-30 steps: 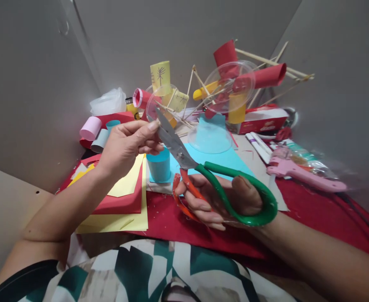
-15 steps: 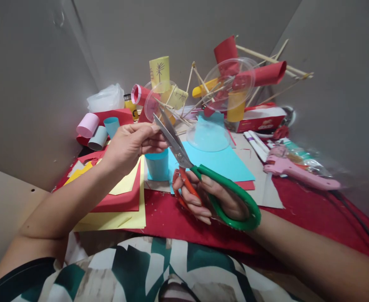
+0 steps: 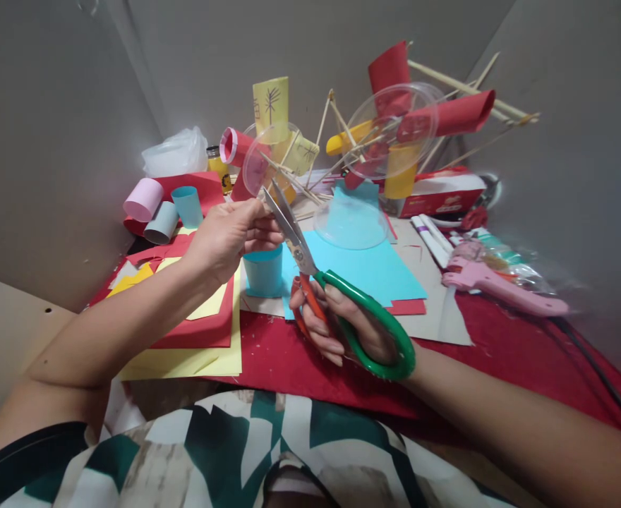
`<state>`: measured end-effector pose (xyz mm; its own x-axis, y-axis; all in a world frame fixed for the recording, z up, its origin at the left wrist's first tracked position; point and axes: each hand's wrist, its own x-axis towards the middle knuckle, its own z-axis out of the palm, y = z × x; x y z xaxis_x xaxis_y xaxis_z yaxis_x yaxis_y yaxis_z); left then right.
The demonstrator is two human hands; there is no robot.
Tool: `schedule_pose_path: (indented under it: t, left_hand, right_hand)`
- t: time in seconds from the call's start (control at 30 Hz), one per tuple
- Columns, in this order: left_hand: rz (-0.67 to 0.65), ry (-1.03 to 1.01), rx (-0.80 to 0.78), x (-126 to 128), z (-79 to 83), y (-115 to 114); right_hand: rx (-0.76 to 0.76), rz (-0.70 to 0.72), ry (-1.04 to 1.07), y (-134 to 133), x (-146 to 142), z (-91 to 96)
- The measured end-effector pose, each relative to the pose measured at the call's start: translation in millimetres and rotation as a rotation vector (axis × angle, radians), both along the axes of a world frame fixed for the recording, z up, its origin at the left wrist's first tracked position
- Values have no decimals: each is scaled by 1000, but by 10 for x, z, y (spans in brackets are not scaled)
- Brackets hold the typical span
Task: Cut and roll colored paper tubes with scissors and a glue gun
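Observation:
My right hand (image 3: 342,321) is closed through the handles of a pair of scissors (image 3: 315,271), one handle green and one orange. The steel blades point up and left and are slightly parted. My left hand (image 3: 226,236) is raised beside the blade tips, its fingers pinched together right at the blades. What they pinch is too small to make out. Below the blades stands a short blue paper cylinder (image 3: 262,271) on a light blue sheet (image 3: 374,268).
Red and yellow sheets (image 3: 205,339) lie at left on a red cloth (image 3: 501,353). Behind are paper rolls (image 3: 144,201), a clear dome (image 3: 350,222), stick-and-paper wheel models (image 3: 395,130) and a red box (image 3: 442,194). A pink glue gun (image 3: 501,289) lies at right. Grey walls close in around.
My right hand and the scissors have drawn closer to the left hand and the blades have narrowed. The view has tilted slightly downward.

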<state>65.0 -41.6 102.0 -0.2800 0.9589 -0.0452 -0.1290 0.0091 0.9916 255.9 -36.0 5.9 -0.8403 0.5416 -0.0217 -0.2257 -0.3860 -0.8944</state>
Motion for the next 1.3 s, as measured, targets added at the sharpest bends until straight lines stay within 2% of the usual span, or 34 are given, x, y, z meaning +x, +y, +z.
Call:
schedule_pose_path:
  t: [0.27,0.4,0.5,0.67,0.8,0.97,1.07,1.3]
  left_hand:
    - [0,-30,-52,78,41,-4]
    - [-73,-44,-122,196,85,-80]
    - [-111,-63,-17,234,144,-129]
    - [-86,-33,106,182,246,-146]
    - [-64,28,109,138,264,-173]
    - [-193,151,105,132,221,-237]
    - [-214,208,91,149,216,-253]
    - [-208,198,59,168,216,-225]
  right_hand:
    - [91,-58,-36,-17,-3,-6]
    - [152,-100,7,-9,25,27]
    - [105,-40,145,24,45,52]
    - [-13,98,264,57,67,101]
    - [-38,136,281,51,90,120]
    - [-39,166,275,51,98,118]
    - [-46,168,272,44,94,124]
    - [-15,193,292,43,77,107]
